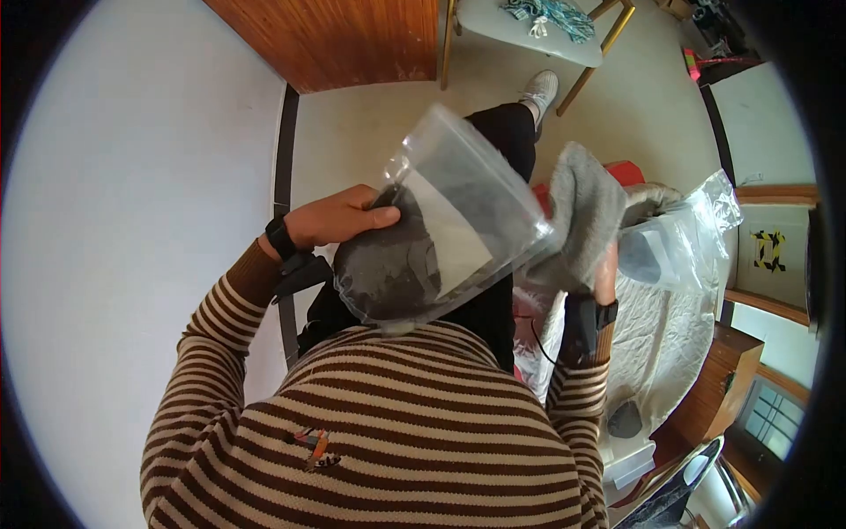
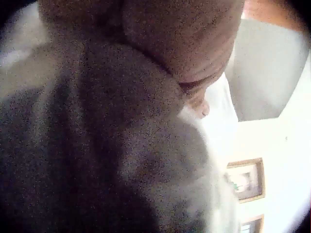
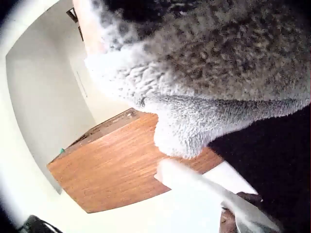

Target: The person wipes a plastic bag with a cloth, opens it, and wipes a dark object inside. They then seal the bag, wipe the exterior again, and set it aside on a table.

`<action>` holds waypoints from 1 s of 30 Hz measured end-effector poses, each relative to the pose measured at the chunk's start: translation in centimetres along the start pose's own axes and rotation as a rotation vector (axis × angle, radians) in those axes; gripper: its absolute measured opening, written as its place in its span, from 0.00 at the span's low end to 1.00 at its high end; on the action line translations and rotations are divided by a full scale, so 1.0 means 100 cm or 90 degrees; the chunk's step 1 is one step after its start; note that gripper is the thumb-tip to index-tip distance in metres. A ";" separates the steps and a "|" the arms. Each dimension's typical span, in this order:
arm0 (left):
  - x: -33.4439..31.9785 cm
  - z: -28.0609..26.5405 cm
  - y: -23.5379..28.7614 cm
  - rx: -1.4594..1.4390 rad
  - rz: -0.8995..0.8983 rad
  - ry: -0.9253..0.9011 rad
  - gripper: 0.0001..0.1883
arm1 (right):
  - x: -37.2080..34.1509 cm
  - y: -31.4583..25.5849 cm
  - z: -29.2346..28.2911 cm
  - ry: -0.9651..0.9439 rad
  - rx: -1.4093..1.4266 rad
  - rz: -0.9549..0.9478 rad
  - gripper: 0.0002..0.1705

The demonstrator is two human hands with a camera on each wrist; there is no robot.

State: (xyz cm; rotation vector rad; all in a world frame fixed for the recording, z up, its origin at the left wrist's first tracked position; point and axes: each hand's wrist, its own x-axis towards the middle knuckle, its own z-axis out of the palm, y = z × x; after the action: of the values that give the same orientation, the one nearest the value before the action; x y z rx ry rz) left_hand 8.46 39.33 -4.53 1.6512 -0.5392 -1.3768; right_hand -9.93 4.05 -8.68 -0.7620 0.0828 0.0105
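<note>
My left hand pinches the edge of a clear plastic bag, thumb on top. Inside the bag lie a dark grey item and a pale card or sheet. In the left wrist view the hand is above the blurred dark bag contents. My right hand holds a grey plush piece beside the bag's right edge; the fabric hides its fingers. That plush fills the upper part of the right wrist view.
On the right, a white-covered surface bears another clear bag and a small grey item. A chair with a patterned cloth stands ahead, near a wooden panel. The white wall is at left.
</note>
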 end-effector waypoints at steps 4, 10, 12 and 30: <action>0.007 0.006 -0.011 0.165 0.106 0.020 0.25 | 0.019 0.011 0.015 0.117 -0.166 -0.059 0.23; -0.001 0.010 0.025 0.262 0.181 0.215 0.24 | 0.022 0.017 0.003 0.124 -0.295 -0.056 0.30; 0.011 0.007 0.036 0.336 0.378 0.289 0.22 | 0.025 0.016 -0.001 0.106 -0.287 -0.040 0.30; 0.085 0.004 0.079 0.387 0.545 0.159 0.03 | 0.048 -0.043 0.032 0.177 -0.541 -0.191 0.20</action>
State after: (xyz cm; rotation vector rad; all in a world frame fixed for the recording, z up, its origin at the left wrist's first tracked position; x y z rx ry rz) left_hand 12.11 28.52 -2.59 1.6827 -1.4051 -0.3790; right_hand -4.72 3.05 -3.80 -1.6172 0.2358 -0.3668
